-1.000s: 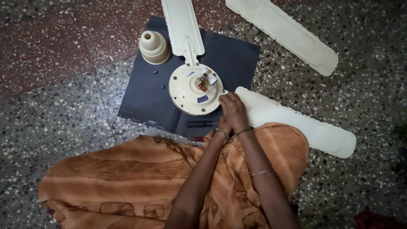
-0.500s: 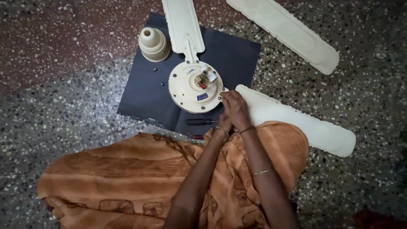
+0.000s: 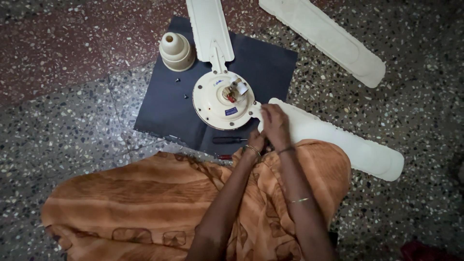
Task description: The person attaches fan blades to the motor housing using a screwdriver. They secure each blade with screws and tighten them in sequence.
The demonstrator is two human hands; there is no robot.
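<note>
Fan motor housing [image 3: 223,101]: cream, round, lying on the dark mat [image 3: 159,104], near its front edge.
Near blade [image 3: 338,137]: root touching the housing's right rim, tip out on the speckled floor [image 3: 63,130].
Your right hand [image 3: 275,123]: fingers curled over that blade root; grip closed on it.
Your left hand [image 3: 255,142]: mostly hidden beneath the right; cannot tell its grip.
Screwdriver [image 3: 229,140]: on the mat's front edge, just beside your left wrist.
Cone cover [image 3: 176,50]: upright at the mat's far left.
Loose blade [image 3: 321,38]: well apart, upper right.
</note>
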